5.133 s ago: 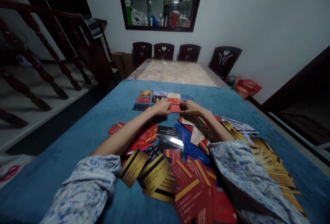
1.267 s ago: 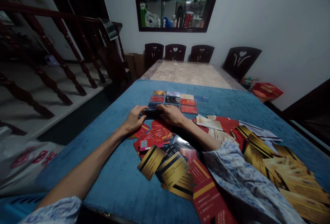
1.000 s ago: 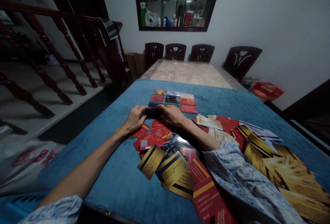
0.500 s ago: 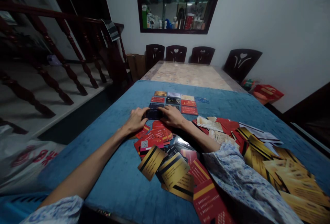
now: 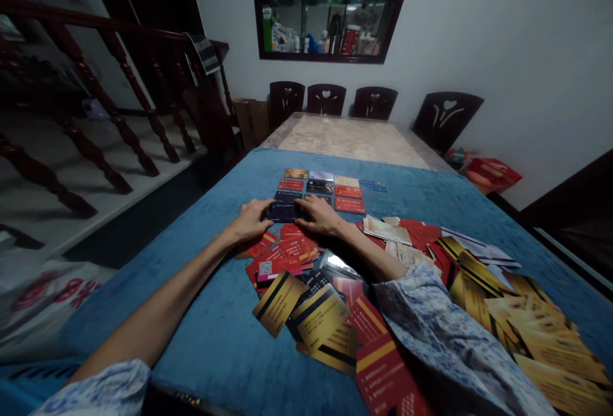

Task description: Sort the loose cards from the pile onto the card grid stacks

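Observation:
A dark navy card [image 5: 282,212] lies on the blue cloth at the near left end of the rows of cards. My left hand [image 5: 251,220] has its fingers and thumb at the card's left edge. On the opposite edge are the fingertips of my right hand [image 5: 320,215]. Beyond it are a red card [image 5: 291,185], a black card [image 5: 320,187] and other cards in short rows. Right of my right hand lies another red card [image 5: 349,204]. Close in front of my hands is a loose heap of red cards [image 5: 282,256] and gold cards [image 5: 320,320].
Papers [image 5: 387,230] and a spread of gold cards [image 5: 550,333] cover the table's right side. Past the cloth [image 5: 211,193] shows the bare tabletop [image 5: 354,138], with several chairs behind. A wooden railing [image 5: 129,78] and a plastic bag [image 5: 43,295] are at left.
My fingertips have moved slightly apart along the navy card's edges, so more of it shows. The view has shifted a little; the other cards lie as before.

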Available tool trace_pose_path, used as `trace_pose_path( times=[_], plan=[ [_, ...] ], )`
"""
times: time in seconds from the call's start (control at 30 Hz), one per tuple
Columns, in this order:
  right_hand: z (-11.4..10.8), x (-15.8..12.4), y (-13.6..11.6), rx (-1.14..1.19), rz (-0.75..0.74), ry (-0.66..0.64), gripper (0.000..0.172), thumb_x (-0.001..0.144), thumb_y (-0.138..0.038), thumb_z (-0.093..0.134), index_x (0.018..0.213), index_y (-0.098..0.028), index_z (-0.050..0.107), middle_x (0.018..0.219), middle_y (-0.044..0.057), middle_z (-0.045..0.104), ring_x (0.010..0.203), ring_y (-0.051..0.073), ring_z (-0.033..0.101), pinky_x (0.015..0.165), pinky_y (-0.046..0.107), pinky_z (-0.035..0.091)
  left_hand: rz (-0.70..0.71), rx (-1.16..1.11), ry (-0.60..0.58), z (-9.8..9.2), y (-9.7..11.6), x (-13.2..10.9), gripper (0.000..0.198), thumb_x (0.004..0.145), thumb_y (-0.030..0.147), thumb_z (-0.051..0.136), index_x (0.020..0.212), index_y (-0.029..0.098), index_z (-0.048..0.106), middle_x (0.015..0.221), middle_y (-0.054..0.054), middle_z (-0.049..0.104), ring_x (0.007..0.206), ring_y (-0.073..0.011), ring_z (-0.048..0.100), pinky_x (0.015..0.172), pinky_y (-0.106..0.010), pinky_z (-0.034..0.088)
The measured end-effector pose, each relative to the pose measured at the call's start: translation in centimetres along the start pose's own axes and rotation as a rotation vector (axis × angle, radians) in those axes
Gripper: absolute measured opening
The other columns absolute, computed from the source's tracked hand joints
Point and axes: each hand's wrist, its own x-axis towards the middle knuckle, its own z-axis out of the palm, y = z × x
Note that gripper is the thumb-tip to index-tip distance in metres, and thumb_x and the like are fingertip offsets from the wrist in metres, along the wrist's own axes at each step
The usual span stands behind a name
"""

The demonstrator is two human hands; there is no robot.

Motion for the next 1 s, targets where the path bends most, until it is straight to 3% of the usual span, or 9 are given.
trace_pose_path(
  times=[0.23,0.47,0.73,1.0],
  plan=[
    [-0.4,0.0,-0.3,0.015,0.025,-0.011,0.063,0.091,-0.039,0.067,0.144,-0.009,0.053,0.128,0.019,0.064,0.120,0.029,0.055,0.098,0.041,0.045,0.021,0.053,-0.019,0.2,-0.1,0.5,0.055,0.078,0.020,0.066,0.134,0.021,0.061,0.120,-0.012,0.072,0.112,-0.0343,0.061,0.097,-0.050,0.048],
    [-1.1,0.3,-0.6,-0.070,0.075,-0.028,0.057,0.091,-0.047,0.064,0.139,-0.016,0.058,0.126,0.017,0.064,0.118,0.032,0.052,0.091,0.043,0.044,0.035,0.132,-0.043,-0.3,0.2,1.1,0.050,0.081,0.017,0.062,0.130,0.021,0.059,0.118,-0.014,0.064,0.114,-0.0354,0.055,0.098,-0.054,0.042],
    [-2.7,1.2,-0.9,-0.170,0.098,-0.046,0.054,0.092,-0.051,0.061,0.134,-0.017,0.061,0.129,0.018,0.060,0.121,0.034,0.048,0.092,0.046,0.044,0.055,0.161,-0.059,-1.1,0.1,2.9,0.044,0.080,0.014,0.061,0.123,0.023,0.061,0.123,-0.012,0.058,0.118,-0.0347,0.051,0.098,-0.053,0.040],
    [-2.8,2.7,0.3,-0.211,0.144,-0.083,0.050,0.090,-0.052,0.063,0.128,-0.019,0.064,0.128,0.018,0.062,0.122,0.035,0.050,0.092,0.046,0.046,0.049,0.164,-0.076,-0.9,-0.3,5.3,0.044,0.076,0.014,0.063,0.119,0.024,0.064,0.122,-0.011,0.060,0.117,-0.0355,0.050,0.098,-0.054,0.039]
  ],
)
